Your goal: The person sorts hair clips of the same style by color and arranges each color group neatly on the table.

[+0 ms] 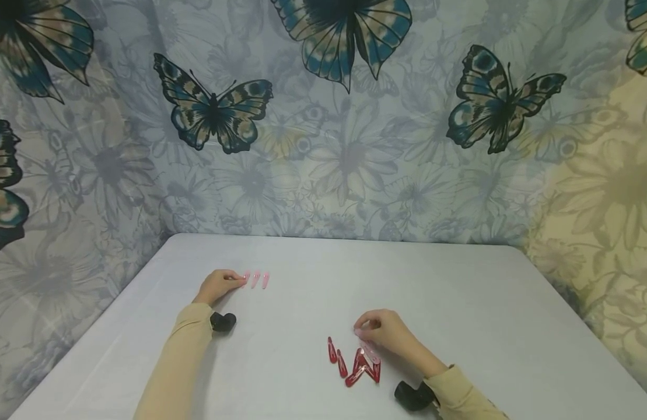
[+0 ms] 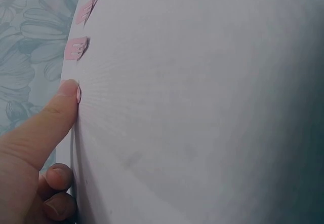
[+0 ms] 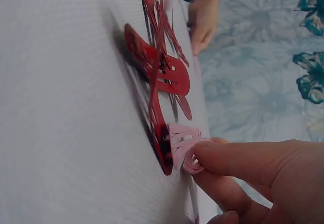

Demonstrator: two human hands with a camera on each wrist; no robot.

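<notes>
My left hand (image 1: 218,286) is at the far left of the table, pinching the leftmost of three pink snap hair clips (image 1: 246,276) lined up there. In the left wrist view a finger covers part of that clip (image 2: 78,93), and other fingers curl below. My right hand (image 1: 388,335) is over the pile of clips near the table's middle. In the right wrist view its thumb and a finger pinch a pink hair clip (image 3: 182,145), close against a red one. Several red hair clips (image 1: 357,370) lie spread and overlapping beside this hand.
The white table (image 1: 291,326) reaches back to a wall covering with butterflies and flowers. Two red clips (image 1: 332,350) lie left of the pile. Black wrist-worn devices (image 1: 223,322) sit at both sleeves.
</notes>
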